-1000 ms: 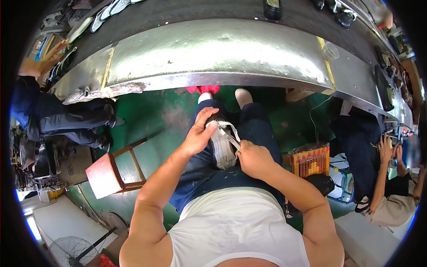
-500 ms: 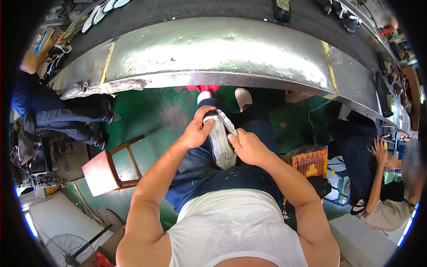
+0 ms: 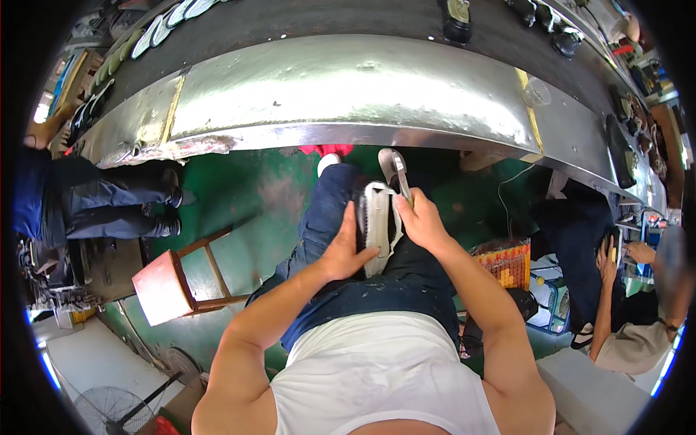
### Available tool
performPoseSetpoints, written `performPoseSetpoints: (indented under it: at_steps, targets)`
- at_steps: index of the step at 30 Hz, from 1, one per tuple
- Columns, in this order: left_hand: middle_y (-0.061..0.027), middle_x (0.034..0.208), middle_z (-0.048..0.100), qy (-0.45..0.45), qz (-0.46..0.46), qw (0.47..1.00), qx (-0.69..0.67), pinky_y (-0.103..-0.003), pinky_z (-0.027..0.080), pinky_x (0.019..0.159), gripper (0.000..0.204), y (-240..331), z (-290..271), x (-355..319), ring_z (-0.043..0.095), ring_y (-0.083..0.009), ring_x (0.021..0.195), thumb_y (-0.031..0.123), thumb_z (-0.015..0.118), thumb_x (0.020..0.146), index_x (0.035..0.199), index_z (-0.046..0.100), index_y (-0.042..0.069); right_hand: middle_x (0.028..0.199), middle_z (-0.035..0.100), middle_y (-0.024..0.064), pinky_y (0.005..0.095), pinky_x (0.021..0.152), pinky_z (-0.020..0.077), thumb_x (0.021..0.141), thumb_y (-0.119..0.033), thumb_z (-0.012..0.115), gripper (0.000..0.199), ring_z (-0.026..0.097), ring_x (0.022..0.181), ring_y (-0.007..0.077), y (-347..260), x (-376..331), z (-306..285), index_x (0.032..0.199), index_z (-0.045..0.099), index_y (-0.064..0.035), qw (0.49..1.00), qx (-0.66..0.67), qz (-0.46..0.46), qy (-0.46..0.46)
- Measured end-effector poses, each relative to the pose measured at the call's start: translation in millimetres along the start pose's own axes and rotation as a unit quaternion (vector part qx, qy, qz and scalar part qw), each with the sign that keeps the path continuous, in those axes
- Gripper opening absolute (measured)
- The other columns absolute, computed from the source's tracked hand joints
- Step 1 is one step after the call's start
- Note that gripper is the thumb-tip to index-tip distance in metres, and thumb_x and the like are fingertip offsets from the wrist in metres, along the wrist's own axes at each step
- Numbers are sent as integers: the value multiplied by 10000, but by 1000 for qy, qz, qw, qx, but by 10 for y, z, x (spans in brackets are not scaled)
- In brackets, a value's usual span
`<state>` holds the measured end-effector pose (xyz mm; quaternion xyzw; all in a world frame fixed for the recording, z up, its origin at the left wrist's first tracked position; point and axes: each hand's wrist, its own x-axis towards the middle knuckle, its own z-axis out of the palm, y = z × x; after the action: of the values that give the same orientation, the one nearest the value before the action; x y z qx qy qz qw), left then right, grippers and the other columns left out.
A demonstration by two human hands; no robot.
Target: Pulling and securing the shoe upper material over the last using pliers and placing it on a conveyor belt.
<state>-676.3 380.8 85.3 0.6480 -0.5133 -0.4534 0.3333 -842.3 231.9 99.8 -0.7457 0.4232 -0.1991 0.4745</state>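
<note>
A pale shoe (image 3: 377, 230), sole side up and with a loose light strip along its right edge, lies over my lap. Gripping its left side is my left hand (image 3: 344, 250), the thumb across the near part and the fingers along the dark side. My right hand (image 3: 424, 223) is closed round a metal hand tool (image 3: 401, 176) that looks like pincers. The tool's head points away from me, just beyond the shoe's far right. Its handles are mostly hidden in my fist.
A metal-edged conveyor bench (image 3: 348, 87) runs across in front, carrying several shoes. To the left stand a wooden stool (image 3: 165, 288) and a person in dark trousers (image 3: 119, 206). On the right are a beaded seat mat (image 3: 507, 262) and a seated person (image 3: 631, 341).
The shoe has tilted and shifted slightly right. My left hand has slid from its far end to its near left side. My right hand has moved right and away, lifting the tool off the shoe.
</note>
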Motion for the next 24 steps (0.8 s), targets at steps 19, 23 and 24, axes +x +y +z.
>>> performPoseSetpoints:
  at_steps: [19,23,24]
  targets:
    - [-312,1541,256,-98,-41,993,44,-348,296,1166,1306,-13,115,288,366,-383,1407,193,847,712,1543,-152,55,823,656,240,494,737,497,925,-300,592,319,643,811,438,60,-213,-681,901,587,17,962,-181,98,-182]
    - [-328,1439,419,-86,-102,969,206,-377,335,1138,1372,186,111,298,437,-378,1361,198,868,678,1527,-199,53,799,674,176,414,668,518,939,-285,591,299,674,725,329,176,-363,-754,901,590,12,975,-57,149,-153]
    - [-339,1383,468,-117,-141,969,168,-399,377,1102,1384,279,113,319,487,-411,1300,213,871,671,1526,-208,67,794,679,137,374,639,513,946,-282,592,288,670,695,262,313,-432,-753,904,594,3,982,11,151,-113]
